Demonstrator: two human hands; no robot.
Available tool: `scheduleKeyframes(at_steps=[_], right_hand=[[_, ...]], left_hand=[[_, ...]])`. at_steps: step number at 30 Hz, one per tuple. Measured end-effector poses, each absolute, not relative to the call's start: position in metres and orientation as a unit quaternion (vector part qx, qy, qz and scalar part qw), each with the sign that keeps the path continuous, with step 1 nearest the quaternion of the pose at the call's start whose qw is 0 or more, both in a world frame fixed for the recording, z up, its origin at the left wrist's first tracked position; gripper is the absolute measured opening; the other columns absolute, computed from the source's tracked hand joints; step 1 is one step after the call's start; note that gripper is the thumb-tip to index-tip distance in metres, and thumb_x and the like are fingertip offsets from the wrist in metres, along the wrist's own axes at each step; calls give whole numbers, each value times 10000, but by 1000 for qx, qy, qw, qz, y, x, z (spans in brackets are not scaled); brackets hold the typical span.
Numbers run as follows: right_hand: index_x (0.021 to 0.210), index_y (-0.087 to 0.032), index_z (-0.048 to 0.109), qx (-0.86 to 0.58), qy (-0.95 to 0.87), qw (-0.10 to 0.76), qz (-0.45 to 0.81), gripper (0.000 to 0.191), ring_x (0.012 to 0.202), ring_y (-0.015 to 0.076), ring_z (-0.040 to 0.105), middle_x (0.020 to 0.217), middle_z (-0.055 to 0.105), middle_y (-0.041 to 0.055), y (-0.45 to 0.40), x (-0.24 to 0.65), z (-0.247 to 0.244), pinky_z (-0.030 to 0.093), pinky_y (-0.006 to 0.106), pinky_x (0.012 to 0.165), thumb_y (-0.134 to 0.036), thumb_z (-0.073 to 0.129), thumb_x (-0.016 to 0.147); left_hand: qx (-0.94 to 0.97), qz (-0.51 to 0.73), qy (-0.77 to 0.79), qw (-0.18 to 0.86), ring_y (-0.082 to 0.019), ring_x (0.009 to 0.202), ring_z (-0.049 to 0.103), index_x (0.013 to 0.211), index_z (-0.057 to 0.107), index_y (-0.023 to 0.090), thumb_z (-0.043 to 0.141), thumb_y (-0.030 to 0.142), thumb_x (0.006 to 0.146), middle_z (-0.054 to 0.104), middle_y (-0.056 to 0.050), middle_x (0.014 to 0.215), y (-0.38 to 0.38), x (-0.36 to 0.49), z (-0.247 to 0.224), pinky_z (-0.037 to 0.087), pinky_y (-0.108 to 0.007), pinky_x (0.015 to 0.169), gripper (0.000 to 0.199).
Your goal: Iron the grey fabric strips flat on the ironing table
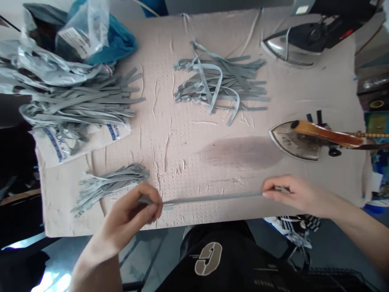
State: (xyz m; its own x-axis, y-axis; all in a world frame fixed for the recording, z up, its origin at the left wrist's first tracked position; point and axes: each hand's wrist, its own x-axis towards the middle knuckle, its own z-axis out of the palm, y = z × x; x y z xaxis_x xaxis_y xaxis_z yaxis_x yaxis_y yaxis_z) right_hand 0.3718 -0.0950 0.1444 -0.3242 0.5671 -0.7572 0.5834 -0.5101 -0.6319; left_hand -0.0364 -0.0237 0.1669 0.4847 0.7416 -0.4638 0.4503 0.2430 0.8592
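Observation:
Between my two hands a thin grey fabric strip (212, 198) is stretched straight, just over the near part of the padded ironing table (188, 138). My left hand (136, 209) pinches its left end, fingers closed. At the other end, my right hand (282, 190) is closed on the strip between thumb and fingers, with a short tail showing. Close beyond my left hand lies a small bundle of grey strips (112, 182). An iron with a wooden handle (298, 140) rests on the cover beyond my right hand, beside a brownish scorched patch (243, 152).
A larger heap of grey strips (82, 101) lies at the left on a white printed bag (60, 148), below plastic bags (100, 36). Another pile of strips (221, 83) is at the far middle. A second iron (294, 44) stands at the far right.

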Motion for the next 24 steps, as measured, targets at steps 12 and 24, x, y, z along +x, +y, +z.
scheduleKeyframes(at_steps=[12, 24], right_hand=[[1118, -179, 701, 742, 648, -5, -170, 303, 1010, 265, 687, 1105, 736, 129, -71, 400, 51, 515, 381, 826, -297, 456, 985], [1528, -79, 461, 589, 802, -60, -82, 566, 1500, 309, 388, 1586, 465, 145, -137, 388, -2, 316, 557, 1232, -284, 481, 1001]], left_hand=[[807, -92, 542, 216, -285, 1005, 636, 1129, 633, 184, 509, 231, 930, 673, -135, 1098, 23, 69, 38, 504, -398, 813, 239], [899, 140, 337, 244, -270, 1127, 551, 1379, 526, 124, 466, 141, 949, 608, -154, 1306, -55, 196, 1, 507, -421, 973, 434]])
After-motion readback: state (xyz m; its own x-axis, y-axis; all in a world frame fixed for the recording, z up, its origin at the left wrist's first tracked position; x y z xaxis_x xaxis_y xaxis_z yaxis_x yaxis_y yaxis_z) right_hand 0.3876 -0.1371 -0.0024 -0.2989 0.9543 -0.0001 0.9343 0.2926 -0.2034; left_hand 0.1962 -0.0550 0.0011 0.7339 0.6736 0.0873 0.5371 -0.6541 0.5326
